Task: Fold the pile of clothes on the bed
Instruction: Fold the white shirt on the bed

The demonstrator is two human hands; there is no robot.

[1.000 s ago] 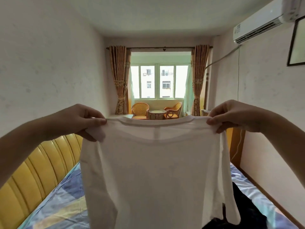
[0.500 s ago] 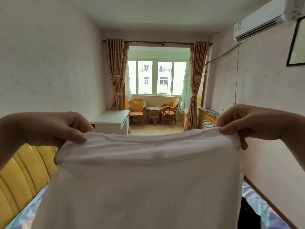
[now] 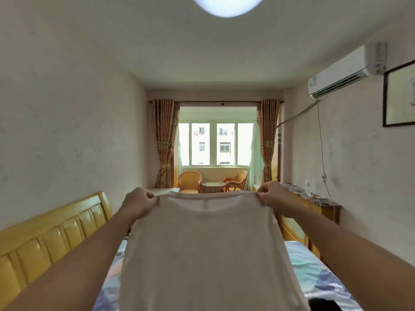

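Both arms outstretched, left hand (image 3: 139, 204) and right hand (image 3: 272, 196) pinching with curled fingers.

Garment (image 3: 208, 254), near centre: plain white, unpatterned. Bed sheet (image 3: 318, 272), near: pale blue with patches of turquoise, grey and orange. Dark item (image 3: 323, 304) at near right: black. Headboard (image 3: 51, 241), left: yellow padded panels in a yellow wood frame. Curtains (image 3: 164, 142), far: brown-orange with vertical stripes and patterned bands. Chairs (image 3: 189, 181), far: orange wicker. Air conditioner (image 3: 341, 72), right wall: white. Picture frame (image 3: 384, 97), right: black. Walls and ceiling: off-white.
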